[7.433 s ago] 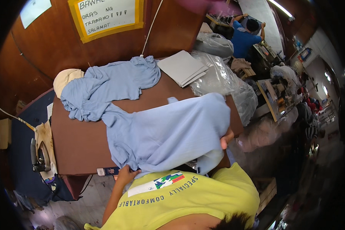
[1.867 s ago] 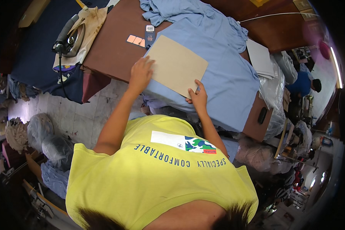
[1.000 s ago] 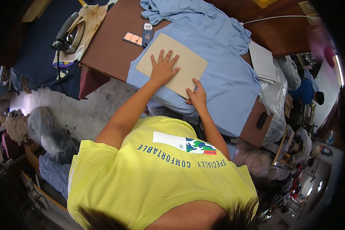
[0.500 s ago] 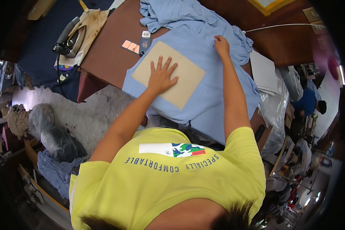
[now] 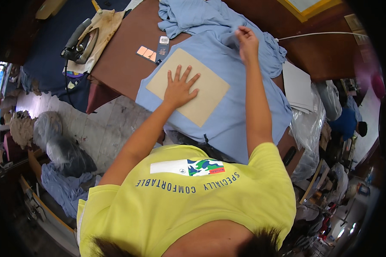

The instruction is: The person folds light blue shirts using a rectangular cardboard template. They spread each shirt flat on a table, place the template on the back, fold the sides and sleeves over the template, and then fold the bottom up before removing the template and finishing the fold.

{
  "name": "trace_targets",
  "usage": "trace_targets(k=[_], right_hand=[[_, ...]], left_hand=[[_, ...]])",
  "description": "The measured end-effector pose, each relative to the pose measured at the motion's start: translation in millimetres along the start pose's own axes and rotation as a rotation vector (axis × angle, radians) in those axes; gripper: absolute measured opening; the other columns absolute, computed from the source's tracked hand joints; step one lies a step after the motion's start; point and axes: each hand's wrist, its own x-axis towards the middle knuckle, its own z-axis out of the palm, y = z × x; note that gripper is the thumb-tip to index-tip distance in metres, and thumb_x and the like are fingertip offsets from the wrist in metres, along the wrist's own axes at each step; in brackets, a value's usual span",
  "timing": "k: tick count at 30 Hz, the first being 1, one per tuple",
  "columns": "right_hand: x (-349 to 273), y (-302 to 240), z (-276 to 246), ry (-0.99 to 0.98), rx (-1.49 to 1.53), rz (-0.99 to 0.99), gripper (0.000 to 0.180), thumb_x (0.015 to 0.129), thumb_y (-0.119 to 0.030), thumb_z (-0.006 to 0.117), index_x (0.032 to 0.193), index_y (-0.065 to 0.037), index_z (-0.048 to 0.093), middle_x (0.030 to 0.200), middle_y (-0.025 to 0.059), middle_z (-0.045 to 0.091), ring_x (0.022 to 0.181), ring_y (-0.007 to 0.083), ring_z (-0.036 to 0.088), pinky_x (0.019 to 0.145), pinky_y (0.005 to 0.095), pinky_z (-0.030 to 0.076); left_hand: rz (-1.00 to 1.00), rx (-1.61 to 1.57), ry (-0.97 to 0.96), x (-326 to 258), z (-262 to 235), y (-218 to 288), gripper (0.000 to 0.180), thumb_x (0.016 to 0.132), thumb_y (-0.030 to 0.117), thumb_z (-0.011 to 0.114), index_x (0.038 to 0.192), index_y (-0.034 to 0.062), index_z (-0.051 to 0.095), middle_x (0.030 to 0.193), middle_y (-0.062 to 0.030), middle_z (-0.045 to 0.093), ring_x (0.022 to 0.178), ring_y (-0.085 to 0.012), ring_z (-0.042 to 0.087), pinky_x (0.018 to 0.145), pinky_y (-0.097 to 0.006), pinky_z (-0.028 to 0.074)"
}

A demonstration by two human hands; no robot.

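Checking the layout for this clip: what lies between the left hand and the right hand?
In the head view, bare tan cardboard, then light blue shirt fabric, spans from left hand to right hand.

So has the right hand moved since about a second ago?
Yes. The right hand has left the near edge of the card and reached across the blue shirt to its far end, pinching the cloth.
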Motion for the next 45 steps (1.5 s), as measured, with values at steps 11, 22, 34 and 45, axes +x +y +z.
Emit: trace_targets(k=[11,22,34,45], right_hand=[[-236,-55,-116,-0.130,-0.770,0.311,0.020,0.084,-0.013,0.056,0.102,-0.005,0.061,0.092,0.0047,0.064,0.085,0.0140,0.059,0.080,0.0273,0.046],[-254,-55,-250,0.717,-1.565,0.067,0.026,0.068,0.002,0.054,0.091,-0.007,0.062,0.094,0.0145,0.061,0.088,0.0337,0.058,0.078,0.0391,0.047],[-434,-112,-217,0.968,-1.474,0.642,0.026,0.077,-0.028,0.057,0.094,-0.009,0.065,0.095,0.0125,0.065,0.092,0.0321,0.060,0.080,0.0393,0.046],[-322,-64,-249,1.140,-1.305,0.827,0.034,0.079,-0.039,0.062,0.102,-0.014,0.061,0.112,0.0076,0.057,0.111,0.0325,0.047,0.091,0.0483,0.038]], left_hand=[[-0.068,-0.821,-0.090,-10,41,-27,0.067,0.076,0.032,0.055,0.136,0.0126,0.033,0.143,-0.0108,0.026,0.132,-0.0352,0.020,0.103,-0.057,0.016],[-0.016,-0.832,-0.109,-8,43,-31,0.067,0.074,0.028,0.057,0.135,0.0109,0.034,0.143,-0.0112,0.027,0.132,-0.0349,0.021,0.104,-0.054,0.017],[0.007,-0.814,-0.131,3,35,-40,0.067,0.073,0.022,0.059,0.134,0.0091,0.035,0.142,-0.0116,0.028,0.132,-0.0346,0.021,0.104,-0.051,0.018],[0.005,-0.795,-0.150,17,34,-38,0.068,0.071,0.017,0.061,0.133,0.0074,0.035,0.141,-0.0119,0.029,0.132,-0.0344,0.021,0.105,-0.049,0.019]])
